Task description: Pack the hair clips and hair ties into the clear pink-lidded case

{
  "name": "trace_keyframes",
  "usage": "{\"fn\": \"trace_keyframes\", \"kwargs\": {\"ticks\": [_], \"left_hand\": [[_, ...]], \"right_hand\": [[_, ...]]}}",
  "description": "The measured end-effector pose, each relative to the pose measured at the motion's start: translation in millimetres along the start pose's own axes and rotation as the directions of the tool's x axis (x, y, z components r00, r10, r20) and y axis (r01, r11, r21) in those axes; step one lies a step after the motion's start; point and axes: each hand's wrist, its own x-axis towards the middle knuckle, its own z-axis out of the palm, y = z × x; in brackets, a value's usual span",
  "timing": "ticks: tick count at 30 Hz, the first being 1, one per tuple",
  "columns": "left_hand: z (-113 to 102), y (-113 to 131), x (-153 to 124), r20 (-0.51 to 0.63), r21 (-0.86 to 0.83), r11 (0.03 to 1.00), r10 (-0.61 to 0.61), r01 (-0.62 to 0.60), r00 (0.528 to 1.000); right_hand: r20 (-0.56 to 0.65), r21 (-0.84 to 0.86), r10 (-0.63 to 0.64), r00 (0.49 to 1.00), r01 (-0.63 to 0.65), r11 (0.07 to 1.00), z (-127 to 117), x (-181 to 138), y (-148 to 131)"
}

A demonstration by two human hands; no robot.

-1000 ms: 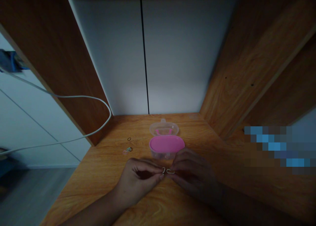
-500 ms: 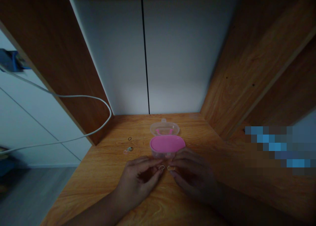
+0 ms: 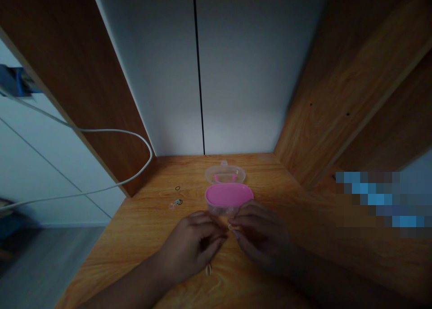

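My right hand (image 3: 265, 235) pinches a small pale elastic band (image 3: 231, 227) between thumb and fingertips, just in front of the box. Close to it, my left hand (image 3: 195, 241) has its thumb and fingertips together; whatever is between them is hidden. Below my left thumb a yellowish elastic band (image 3: 209, 269) shows; I cannot tell whether it lies on the table. Behind my hands stands a clear box with a pink inner lid (image 3: 229, 195), its see-through outer lid (image 3: 225, 174) swung back.
Left of the box lie several small bands: a dark one (image 3: 177, 188), a pink one (image 3: 172, 206) and a greenish cluster (image 3: 177, 202). A white cable (image 3: 148, 142) loops in from the left. Wooden side panels (image 3: 303, 142) flank the wooden table (image 3: 141, 241).
The band that was at my left fingertips no longer shows there, and a band now shows below my left thumb. My left fingertips have shifted slightly toward my right hand.
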Motion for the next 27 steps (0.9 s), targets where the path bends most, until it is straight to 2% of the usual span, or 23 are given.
{"fn": "trace_keyframes", "kwargs": {"ticks": [2, 4, 7, 12, 16, 21, 27], "left_hand": [[-6.4, 0.0, -0.2, 0.123, 0.084, 0.994, 0.054, -0.064, 0.991], [-12.5, -0.5, -0.4, 0.272, 0.087, 0.982, 0.139, -0.169, 0.952], [-19.1, -2.4, -0.5, 0.384, 0.128, 0.964, 0.17, -0.234, 0.908], [-30.2, -2.1, 1.9, 0.418, 0.282, 0.934, 0.087, -0.22, 0.904], [-33.3, -0.6, 2.9, 0.442, 0.28, 0.93, 0.097, -0.24, 0.892], [-23.8, -2.7, 0.2, 0.384, 0.227, 0.942, 0.146, -0.246, 0.912], [-24.1, -1.9, -1.1, 0.32, 0.196, 0.976, 0.034, -0.101, 0.947]], "right_hand": [[-0.006, 0.003, -0.002, 1.0, 0.002, 1.0, 0.0, -0.3, 0.3], [-0.005, 0.006, -0.012, 1.0, 0.012, 1.0, -0.1, -0.6, 0.8], [0.004, 0.008, -0.015, 1.0, 0.015, 1.0, -0.2, -0.6, 1.4], [0.005, 0.01, -0.008, 1.0, 0.008, 1.0, 0.1, -0.9, 1.0], [0.015, 0.009, 0.011, 1.0, -0.011, 1.0, 0.1, -1.3, 0.2], [0.012, 0.016, -0.001, 1.0, 0.001, 1.0, 0.5, -1.6, 0.9], [0.013, 0.018, -0.001, 1.0, 0.001, 1.0, 1.2, -1.7, 1.0]]}}
